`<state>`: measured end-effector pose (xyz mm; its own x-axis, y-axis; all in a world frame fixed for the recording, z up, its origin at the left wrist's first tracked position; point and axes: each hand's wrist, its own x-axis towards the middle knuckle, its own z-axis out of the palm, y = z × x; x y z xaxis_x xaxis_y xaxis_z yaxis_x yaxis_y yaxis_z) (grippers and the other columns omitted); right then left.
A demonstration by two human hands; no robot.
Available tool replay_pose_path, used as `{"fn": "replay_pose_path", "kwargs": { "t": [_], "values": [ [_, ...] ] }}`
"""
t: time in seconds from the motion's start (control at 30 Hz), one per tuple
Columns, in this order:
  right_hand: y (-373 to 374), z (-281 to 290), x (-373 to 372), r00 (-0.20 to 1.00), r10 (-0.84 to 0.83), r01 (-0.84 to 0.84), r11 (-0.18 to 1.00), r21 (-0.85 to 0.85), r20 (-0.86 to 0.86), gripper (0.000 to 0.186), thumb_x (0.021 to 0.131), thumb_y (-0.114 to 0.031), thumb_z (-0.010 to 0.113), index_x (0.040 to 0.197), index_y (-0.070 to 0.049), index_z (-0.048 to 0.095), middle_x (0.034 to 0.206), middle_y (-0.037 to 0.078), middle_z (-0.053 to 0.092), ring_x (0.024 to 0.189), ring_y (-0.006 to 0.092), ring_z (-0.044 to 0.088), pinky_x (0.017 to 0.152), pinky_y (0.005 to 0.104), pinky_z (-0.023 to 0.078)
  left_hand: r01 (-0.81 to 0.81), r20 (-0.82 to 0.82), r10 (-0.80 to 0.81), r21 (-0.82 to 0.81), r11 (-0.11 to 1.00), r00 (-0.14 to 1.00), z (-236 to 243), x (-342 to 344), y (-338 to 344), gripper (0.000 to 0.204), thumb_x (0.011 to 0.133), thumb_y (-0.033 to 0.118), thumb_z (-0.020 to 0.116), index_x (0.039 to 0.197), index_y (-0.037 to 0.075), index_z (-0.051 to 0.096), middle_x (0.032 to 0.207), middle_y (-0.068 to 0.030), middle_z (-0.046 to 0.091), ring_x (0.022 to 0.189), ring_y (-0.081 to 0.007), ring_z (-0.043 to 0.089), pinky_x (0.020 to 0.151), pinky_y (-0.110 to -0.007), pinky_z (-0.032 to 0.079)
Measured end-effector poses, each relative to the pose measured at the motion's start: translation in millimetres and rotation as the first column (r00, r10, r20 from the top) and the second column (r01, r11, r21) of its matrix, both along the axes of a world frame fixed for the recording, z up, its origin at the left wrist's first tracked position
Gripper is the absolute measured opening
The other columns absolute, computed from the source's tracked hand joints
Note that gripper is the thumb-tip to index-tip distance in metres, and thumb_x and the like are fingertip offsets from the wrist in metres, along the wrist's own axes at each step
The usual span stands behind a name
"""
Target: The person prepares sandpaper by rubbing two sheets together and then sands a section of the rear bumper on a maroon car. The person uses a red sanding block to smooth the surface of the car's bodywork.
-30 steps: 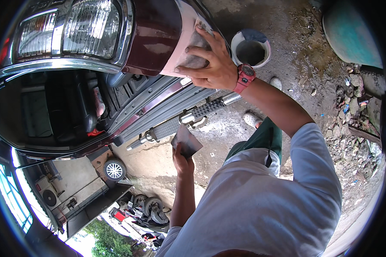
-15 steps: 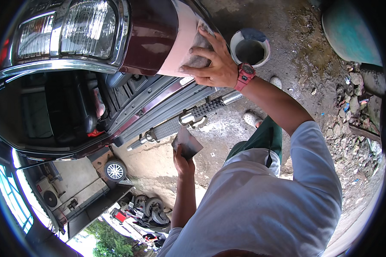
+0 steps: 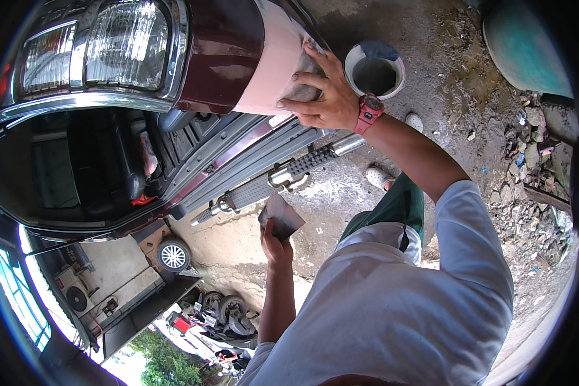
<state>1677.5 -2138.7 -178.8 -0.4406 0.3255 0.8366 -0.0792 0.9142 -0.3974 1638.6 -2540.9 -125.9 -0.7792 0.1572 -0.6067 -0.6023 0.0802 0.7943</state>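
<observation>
My right hand [image 3: 325, 96], with a red watch on its wrist, presses spread fingers on the pale pink patch [image 3: 267, 64] of the maroon car panel [image 3: 222, 45]. Beneath and between those fingers lies a grey sheet [image 3: 307, 65], perhaps sandpaper; the hand partly hides it. Lower down, my left hand [image 3: 276, 243] pinches a squarish, dark grey and brownish sheet [image 3: 283, 217] by its near edge. That sheet is held away from the car, with the ground behind it.
Beyond my right hand stands a bucket of dark liquid [image 3: 375, 76]. The open vehicle doorway and a side step [image 3: 257, 190] run along the left. Rubble [image 3: 527, 161] and a large green container [image 3: 527, 48] lie at right; a wheel [image 3: 173, 255] is at lower left.
My right hand and the grey sheet under it have slid slightly right across the pink patch. My left hand keeps its sheet in nearly the same place.
</observation>
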Motion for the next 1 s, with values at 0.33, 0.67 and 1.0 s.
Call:
{"fn": "replay_pose_path", "kwargs": {
  "t": [0.33, 0.67, 1.0],
  "values": [
    [2.1, -22.0, 0.1, 1.0, 0.026, -0.026, 1.0, -0.001, -0.015, 0.067, 0.066, -0.026, 0.089, 0.124, -0.051, 0.067, 0.139, 0.001, 0.042, 0.149, 0.0485, 0.028, 0.109, 0.0739, 0.033, -0.011, -0.002, 0.011, -0.015, 1.0, 1.0, 8.8, 6.5, 3.6, 0.035, 0.105, 0.019, 0.05, 0.138, 0.006, 0.056, 0.124, -0.0088, 0.065, 0.112, -0.0225, 0.063, 0.099, -0.04, 0.05],
    [-12.4, -21.4, 36.4, 0.99, -0.054, 0.064, 0.995, -0.073, 0.131, 0.049, 0.079, -0.027, 0.081, 0.125, -0.041, 0.07, 0.14, 0.005, 0.046, 0.149, 0.0449, 0.03, 0.11, 0.0713, 0.034, 0.016, -0.021, -0.015, 0.047, 0.999, 1.0, 14.9, 1.1, 8.8, 0.041, 0.106, 0.019, 0.052, 0.144, 0.005, 0.049, 0.137, -0.0139, 0.058, 0.128, -0.0288, 0.058, 0.11, -0.045, 0.048],
    [-125.1, 29.5, 145.7, 0.895, 0.341, -0.302, -0.008, -0.953, -0.286, 0.055, 0.097, -0.012, 0.064, 0.149, -0.019, 0.048, 0.146, 0.01, 0.049, 0.137, 0.0294, 0.051, 0.108, 0.0446, 0.045, 0.245, -0.373, -0.293, -0.171, 0.954, 0.881, 52.5, 21.5, 80.3, 0.048, 0.106, 0.029, 0.059, 0.142, -0.001, 0.049, 0.127, -0.0135, 0.063, 0.114, -0.0205, 0.058, 0.103, -0.033, 0.045]
  ]
}}
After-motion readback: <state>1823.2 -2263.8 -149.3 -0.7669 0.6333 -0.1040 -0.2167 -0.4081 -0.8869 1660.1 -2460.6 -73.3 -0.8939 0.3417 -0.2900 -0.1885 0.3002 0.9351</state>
